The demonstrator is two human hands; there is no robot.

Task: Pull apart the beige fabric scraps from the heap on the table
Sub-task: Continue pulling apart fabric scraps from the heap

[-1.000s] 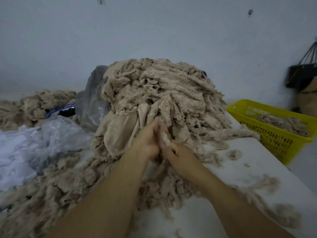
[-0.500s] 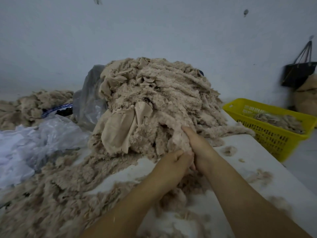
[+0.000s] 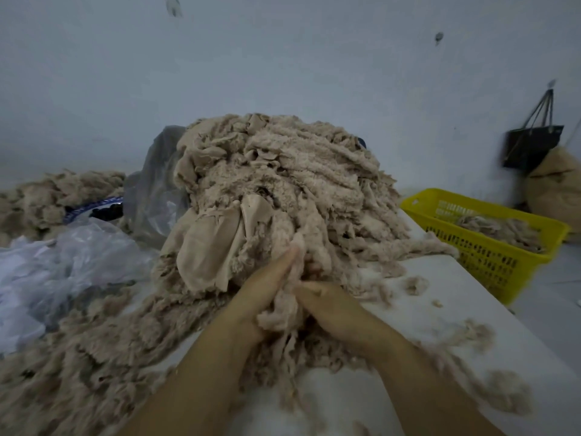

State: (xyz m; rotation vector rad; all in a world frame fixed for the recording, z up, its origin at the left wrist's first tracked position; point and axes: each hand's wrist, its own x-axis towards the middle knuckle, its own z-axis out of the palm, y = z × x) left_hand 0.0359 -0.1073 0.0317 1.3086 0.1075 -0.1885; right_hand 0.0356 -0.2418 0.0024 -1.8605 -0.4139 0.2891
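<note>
Evidently I had set myself close against the foot of the heap (image 3: 276, 184), because that was where loose ends hung low enough to catch without reaching over the top. Both hands were together at its near base, pressed on either side of one clump of beige scraps (image 3: 284, 305). My left hand (image 3: 267, 291) lay flat along the clump with the fingers pointing up into the pile, and my right hand (image 3: 330, 305) was curled round the other side. From this angle I could not tell how firmly either was clamped, only that the clump sat between them and trailed down toward the desk (image 3: 446, 297).

Holding it low and near my body made sense to me: the pile looked matted, and a pull from the bottom edge would likely free a strand without dragging the whole mound forward. A smooth flap of plain cloth (image 3: 213, 247) hung just left of my hands, apart from the fluffy stuff I was gripping.

Torn pieces lay spread over the desk to my left and in small tufts to my right, so the work seemed well begun but far from done, the mound being tall. The yellow basket (image 3: 490, 247) stood off the right corner holding some beige material, probably the place for sorted pieces. Crumpled clear plastic (image 3: 63, 262) sat at the left, out of the way.
</note>
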